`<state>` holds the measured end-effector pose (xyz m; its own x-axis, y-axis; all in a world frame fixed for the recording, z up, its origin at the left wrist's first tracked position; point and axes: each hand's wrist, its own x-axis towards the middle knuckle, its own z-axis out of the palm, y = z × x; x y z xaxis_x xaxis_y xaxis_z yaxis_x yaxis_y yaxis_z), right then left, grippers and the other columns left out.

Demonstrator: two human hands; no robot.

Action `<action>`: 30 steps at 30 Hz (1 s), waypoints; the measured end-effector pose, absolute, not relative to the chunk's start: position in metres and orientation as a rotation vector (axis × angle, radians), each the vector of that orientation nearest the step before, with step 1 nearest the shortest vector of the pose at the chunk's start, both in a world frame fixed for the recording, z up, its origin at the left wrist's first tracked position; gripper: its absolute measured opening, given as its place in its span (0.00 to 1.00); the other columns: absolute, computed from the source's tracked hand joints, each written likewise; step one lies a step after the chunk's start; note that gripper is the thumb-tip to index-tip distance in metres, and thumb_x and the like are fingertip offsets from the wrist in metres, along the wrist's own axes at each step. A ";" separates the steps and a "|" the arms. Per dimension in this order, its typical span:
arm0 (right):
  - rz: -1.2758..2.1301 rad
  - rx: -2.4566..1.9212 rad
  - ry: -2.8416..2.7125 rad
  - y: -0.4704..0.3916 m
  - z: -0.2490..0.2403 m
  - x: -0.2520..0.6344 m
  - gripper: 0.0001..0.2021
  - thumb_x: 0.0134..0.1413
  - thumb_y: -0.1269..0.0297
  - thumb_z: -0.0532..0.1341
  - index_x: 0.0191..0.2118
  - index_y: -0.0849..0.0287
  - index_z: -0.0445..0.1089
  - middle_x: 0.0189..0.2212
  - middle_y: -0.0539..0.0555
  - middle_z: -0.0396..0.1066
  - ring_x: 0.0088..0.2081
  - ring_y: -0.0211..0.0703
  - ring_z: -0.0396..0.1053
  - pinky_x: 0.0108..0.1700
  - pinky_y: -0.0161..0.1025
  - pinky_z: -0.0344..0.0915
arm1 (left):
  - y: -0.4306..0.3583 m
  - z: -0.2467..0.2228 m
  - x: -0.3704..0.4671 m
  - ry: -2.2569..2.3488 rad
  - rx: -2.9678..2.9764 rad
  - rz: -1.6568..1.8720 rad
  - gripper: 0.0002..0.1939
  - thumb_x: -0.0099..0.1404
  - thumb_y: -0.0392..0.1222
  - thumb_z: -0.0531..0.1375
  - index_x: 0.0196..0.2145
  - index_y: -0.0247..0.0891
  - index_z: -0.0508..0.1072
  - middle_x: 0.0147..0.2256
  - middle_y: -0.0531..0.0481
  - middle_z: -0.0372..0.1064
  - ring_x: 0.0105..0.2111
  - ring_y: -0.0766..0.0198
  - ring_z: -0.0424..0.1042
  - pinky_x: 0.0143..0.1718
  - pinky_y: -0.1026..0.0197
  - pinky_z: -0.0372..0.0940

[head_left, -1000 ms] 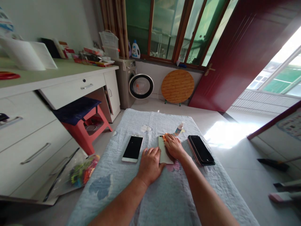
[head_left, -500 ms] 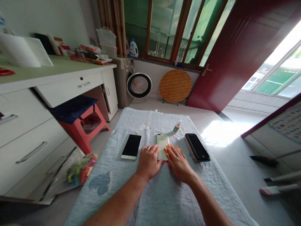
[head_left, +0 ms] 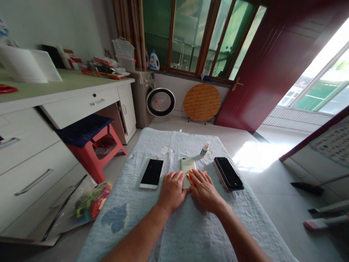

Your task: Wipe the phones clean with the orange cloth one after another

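Note:
A pale gold phone (head_left: 187,165) lies back side up on the cloth-covered table. Its left edge and lower corner are gripped by my left hand (head_left: 172,191), the thumb along the bottom. My right hand (head_left: 204,189) presses an orange cloth (head_left: 191,177) onto the phone's lower right part; most of the cloth is hidden under the fingers. Left of my hands rests a white phone (head_left: 152,173) with its dark screen up. To the right lies a black phone (head_left: 229,173) on top of a pinkish one. A small spray bottle (head_left: 204,150) stands behind, towards the right.
A light blue quilted cover (head_left: 117,236) drapes the table. On the left are a red stool (head_left: 92,160) and a white desk (head_left: 73,102). A washing machine (head_left: 143,94) has its round door open. A round wooden tabletop (head_left: 202,102) leans on the far wall.
My right hand and the orange cloth have moved slightly left, further over the phone's back. My left hand stays at the phone's edge. The view has shifted a little.

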<state>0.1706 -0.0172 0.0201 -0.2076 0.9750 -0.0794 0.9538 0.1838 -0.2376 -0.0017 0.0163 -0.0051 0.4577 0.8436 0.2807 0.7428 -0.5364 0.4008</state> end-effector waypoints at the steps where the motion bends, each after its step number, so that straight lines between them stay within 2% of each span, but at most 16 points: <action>1: 0.347 -1.939 -2.335 -0.007 0.018 0.170 0.24 0.65 0.58 0.46 0.65 0.49 0.55 0.68 0.50 0.48 0.68 0.49 0.41 0.66 0.52 0.41 | 0.017 -0.005 -0.002 1.373 2.485 0.662 0.24 0.62 0.49 0.62 0.53 0.36 0.68 0.55 0.42 0.67 0.54 0.49 0.64 0.58 0.45 0.54; 5: 0.274 -2.066 -2.194 0.033 0.008 0.169 0.25 0.65 0.59 0.45 0.66 0.53 0.54 0.67 0.53 0.49 0.67 0.50 0.43 0.65 0.52 0.42 | 0.017 -0.002 -0.002 1.364 2.482 0.657 0.25 0.64 0.55 0.58 0.52 0.36 0.69 0.54 0.40 0.67 0.54 0.48 0.64 0.58 0.45 0.54; 10: 0.236 -2.062 -2.136 0.066 0.003 0.161 0.23 0.65 0.60 0.46 0.63 0.54 0.56 0.64 0.57 0.55 0.64 0.50 0.49 0.63 0.52 0.46 | 0.016 0.001 -0.002 1.374 2.478 0.640 0.26 0.63 0.56 0.58 0.52 0.37 0.68 0.53 0.40 0.68 0.52 0.48 0.65 0.58 0.45 0.54; 17: 0.152 -1.936 -2.192 0.080 0.008 0.136 0.15 0.68 0.61 0.45 0.50 0.53 0.66 0.51 0.55 0.66 0.56 0.45 0.58 0.58 0.45 0.50 | 0.015 0.010 -0.003 1.353 2.457 0.622 0.21 0.63 0.51 0.59 0.51 0.38 0.68 0.50 0.43 0.69 0.49 0.50 0.66 0.55 0.48 0.56; 26: 0.123 -2.047 -2.059 0.077 0.010 0.150 0.18 0.68 0.57 0.45 0.49 0.54 0.69 0.49 0.58 0.65 0.51 0.49 0.60 0.50 0.45 0.56 | 0.014 0.006 -0.002 1.388 2.434 0.649 0.24 0.63 0.55 0.59 0.51 0.37 0.69 0.52 0.41 0.69 0.51 0.49 0.65 0.56 0.48 0.56; 30: 0.060 -2.122 -1.934 0.072 0.003 0.164 0.19 0.67 0.55 0.45 0.47 0.55 0.70 0.49 0.59 0.64 0.48 0.50 0.60 0.48 0.45 0.57 | 0.014 0.003 -0.001 1.406 2.432 0.667 0.23 0.62 0.53 0.60 0.50 0.38 0.69 0.53 0.42 0.68 0.53 0.50 0.65 0.57 0.47 0.55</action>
